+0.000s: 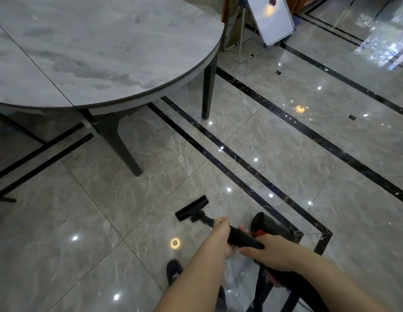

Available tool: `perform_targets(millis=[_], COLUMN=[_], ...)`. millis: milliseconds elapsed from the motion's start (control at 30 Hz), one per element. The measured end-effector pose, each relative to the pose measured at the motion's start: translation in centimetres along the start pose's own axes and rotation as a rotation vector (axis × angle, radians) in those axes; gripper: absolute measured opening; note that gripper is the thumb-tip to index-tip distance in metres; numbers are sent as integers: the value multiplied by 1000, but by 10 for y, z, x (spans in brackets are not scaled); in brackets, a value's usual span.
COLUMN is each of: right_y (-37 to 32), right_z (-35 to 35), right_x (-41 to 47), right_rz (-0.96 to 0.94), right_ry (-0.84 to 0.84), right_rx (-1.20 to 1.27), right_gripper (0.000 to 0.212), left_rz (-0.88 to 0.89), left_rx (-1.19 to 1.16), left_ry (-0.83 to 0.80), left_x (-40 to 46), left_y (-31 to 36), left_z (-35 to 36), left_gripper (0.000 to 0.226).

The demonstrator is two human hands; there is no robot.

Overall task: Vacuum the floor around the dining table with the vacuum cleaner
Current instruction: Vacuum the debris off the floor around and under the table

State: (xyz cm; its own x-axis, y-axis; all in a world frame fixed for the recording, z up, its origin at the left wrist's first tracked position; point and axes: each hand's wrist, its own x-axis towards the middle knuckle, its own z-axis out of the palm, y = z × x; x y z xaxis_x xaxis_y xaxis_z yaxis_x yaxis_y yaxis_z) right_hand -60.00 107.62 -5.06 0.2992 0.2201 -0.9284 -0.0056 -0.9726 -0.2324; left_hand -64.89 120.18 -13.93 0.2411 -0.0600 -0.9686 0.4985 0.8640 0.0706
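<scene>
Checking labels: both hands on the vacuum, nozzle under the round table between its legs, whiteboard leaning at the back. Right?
Not quite. The head view shows the nozzle on open floor, short of the table. Left hand and right hand grip the vacuum; whiteboard correct.

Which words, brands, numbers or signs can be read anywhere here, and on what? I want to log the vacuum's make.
None can be read.
Vacuum cleaner: black with a red part, no legible brand or number; both the left hand and right hand cover part of it.
Whiteboard: blank, only a small dark object stuck near the top.
Dining table and floor: only marbling and light reflections.
</scene>
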Motion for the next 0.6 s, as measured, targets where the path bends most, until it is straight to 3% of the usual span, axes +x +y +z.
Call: perform_targets(millis=[133,267,367,500,600], right_y=[38,49,59,66,64], right_z=[6,8,9,5,-5], right_x=[-10,-27,-26,-14,-5], right_rz=[-85,-128,-166,-240,-198], right_ry=[-23,-9,47,131,138], right_rx=[-4,78,119,146,209], right_gripper=[37,64,40,29,34], left_rz=[60,98,120,118,93], left_rx=[-20,-69,-82,-59,15], left_ry=[24,74,73,62,72], left_x=[-1,1,2,9,7], left_y=[-37,-47,-51,-47,-37], left_z=[8,14,18,27,30], left_gripper=[24,25,25,25,27])
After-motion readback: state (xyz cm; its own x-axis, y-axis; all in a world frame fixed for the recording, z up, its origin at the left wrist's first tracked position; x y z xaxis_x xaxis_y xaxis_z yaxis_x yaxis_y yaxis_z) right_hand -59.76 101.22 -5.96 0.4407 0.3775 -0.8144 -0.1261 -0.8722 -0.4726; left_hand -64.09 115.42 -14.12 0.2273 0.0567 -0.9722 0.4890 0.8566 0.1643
